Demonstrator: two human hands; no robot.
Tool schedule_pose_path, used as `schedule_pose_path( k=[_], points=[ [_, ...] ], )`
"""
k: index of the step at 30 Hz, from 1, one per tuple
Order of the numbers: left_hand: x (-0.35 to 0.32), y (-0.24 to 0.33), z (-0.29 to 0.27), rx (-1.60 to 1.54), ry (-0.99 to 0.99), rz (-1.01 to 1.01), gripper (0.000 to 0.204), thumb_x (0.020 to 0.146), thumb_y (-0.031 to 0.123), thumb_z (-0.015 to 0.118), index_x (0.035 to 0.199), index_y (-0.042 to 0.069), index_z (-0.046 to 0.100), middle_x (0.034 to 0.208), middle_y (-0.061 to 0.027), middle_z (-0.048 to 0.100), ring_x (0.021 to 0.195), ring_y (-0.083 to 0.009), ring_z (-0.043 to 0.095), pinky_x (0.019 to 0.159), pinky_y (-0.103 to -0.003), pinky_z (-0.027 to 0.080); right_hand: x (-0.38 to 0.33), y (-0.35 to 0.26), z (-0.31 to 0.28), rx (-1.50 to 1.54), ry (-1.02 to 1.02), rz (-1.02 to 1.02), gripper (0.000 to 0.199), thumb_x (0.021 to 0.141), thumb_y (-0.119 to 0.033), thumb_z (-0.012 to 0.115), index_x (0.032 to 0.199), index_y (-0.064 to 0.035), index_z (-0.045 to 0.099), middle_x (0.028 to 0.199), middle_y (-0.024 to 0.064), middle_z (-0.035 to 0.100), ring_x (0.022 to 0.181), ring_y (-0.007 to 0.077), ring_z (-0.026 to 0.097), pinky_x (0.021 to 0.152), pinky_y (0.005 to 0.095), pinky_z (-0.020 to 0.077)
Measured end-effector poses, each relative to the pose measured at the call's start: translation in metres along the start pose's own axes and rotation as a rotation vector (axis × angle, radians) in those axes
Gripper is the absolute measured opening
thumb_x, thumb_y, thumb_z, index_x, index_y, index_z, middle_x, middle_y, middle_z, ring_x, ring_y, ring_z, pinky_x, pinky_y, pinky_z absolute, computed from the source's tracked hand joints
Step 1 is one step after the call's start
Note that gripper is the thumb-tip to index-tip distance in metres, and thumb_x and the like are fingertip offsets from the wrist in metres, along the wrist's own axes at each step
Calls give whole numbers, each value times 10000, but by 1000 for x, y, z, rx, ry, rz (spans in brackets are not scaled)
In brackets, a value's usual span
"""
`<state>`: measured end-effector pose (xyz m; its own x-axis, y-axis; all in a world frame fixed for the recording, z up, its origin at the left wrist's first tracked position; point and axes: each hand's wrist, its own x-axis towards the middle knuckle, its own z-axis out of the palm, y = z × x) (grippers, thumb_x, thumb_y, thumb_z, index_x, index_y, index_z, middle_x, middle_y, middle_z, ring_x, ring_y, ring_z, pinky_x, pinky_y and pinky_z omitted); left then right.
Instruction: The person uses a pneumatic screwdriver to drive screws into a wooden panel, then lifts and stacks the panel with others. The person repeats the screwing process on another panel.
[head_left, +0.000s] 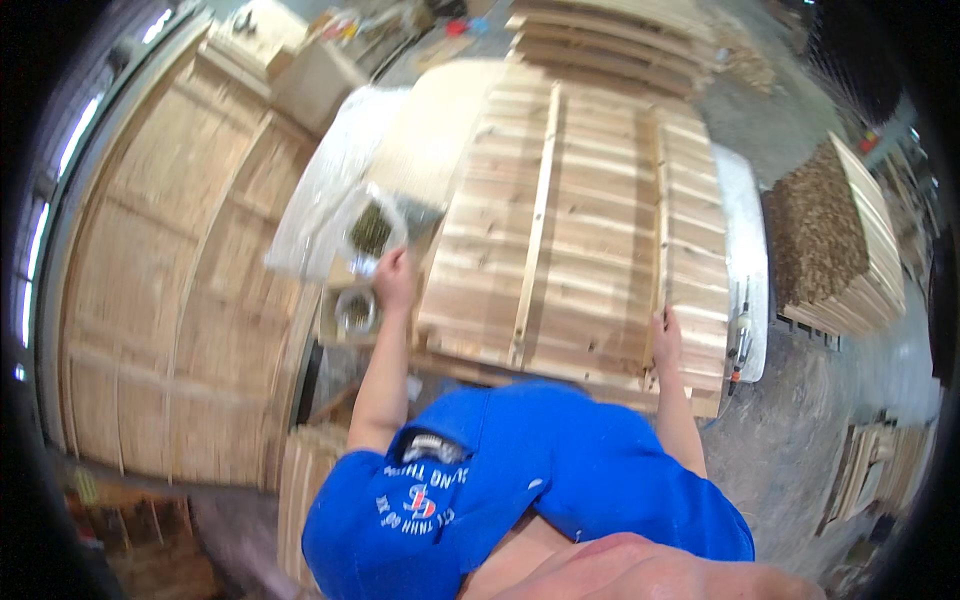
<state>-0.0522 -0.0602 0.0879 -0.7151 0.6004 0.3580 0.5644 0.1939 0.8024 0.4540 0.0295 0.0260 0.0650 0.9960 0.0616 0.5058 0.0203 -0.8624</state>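
Note:
A broad panel of pale wooden slats [590,220] lies in front of me, with two thin battens across it, a left batten [540,200] and a right batten [661,220]. My left hand [394,280] is closed just off the panel's left edge, beside a clear plastic bag [398,212] holding small brass-coloured pieces, probably screws [370,232]. Below it sits a small clear tub [355,310] of similar pieces. At the near end of the right batten is my right hand [667,340], its fingers curled together; what either hand holds is too small to make out.
A power driver [741,335] lies on a white-wrapped surface [745,220] right of the panel. Stacked boards [610,40] stand beyond, and a pile of wood pieces [825,230] at the right. A large framed plywood panel [180,270] is at the left.

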Motion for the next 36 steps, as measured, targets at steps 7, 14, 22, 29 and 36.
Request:
schedule_pose_path(
  k=[7, 14, 22, 29, 36],
  points=[
    [89, -48, -37, 515, -279, 128, 372, 704, 66, 609, 1072, 35, 564, 1021, -202, 573, 974, -328, 546, 854, -399, 440, -2, -28, 14, 124, 4, 73, 398, 851, -187, 559, 1204, -10, 512, 1034, 126, 604, 897, 179, 567, 798, 298, 445],
    [123, -51, -25, 694, -594, 96, 594, 663, 155, 720, 1186, 58, 454, 1185, -207, 463, 1096, -391, 441, 941, -440, 395, -2, -20, 5, 247, 32, 42, 366, 855, -145, 546, 1192, -5, 521, 975, 71, 614, 859, 121, 548, 781, 268, 444],
    [128, -51, -28, 641, -517, 222, 439, 644, 123, 705, 1020, 41, 494, 1112, -205, 458, 990, -388, 500, 858, -443, 441, -1, -20, 12, 263, 14, 74, 377, 848, -156, 568, 1180, 16, 522, 964, 51, 612, 850, 108, 552, 754, 246, 447],
    [127, -73, -29, 372, -338, 232, 309, 664, 55, 646, 938, 12, 509, 839, -140, 565, 811, -310, 559, 719, -399, 465, -2, -28, 10, 237, -4, 116, 383, 836, -158, 582, 1161, 37, 530, 1002, 83, 615, 893, 126, 565, 788, 257, 449],
    [136, -76, -22, -1483, -23, -992, 193, 694, -46, 504, 879, 11, 507, 766, -94, 550, 674, -226, 552, 641, -367, 499, 2, -25, 0, 254, 111, 133, 379, 837, -146, 581, 1165, 37, 534, 1034, 92, 618, 925, 143, 573, 809, 257, 448]
  ],
)
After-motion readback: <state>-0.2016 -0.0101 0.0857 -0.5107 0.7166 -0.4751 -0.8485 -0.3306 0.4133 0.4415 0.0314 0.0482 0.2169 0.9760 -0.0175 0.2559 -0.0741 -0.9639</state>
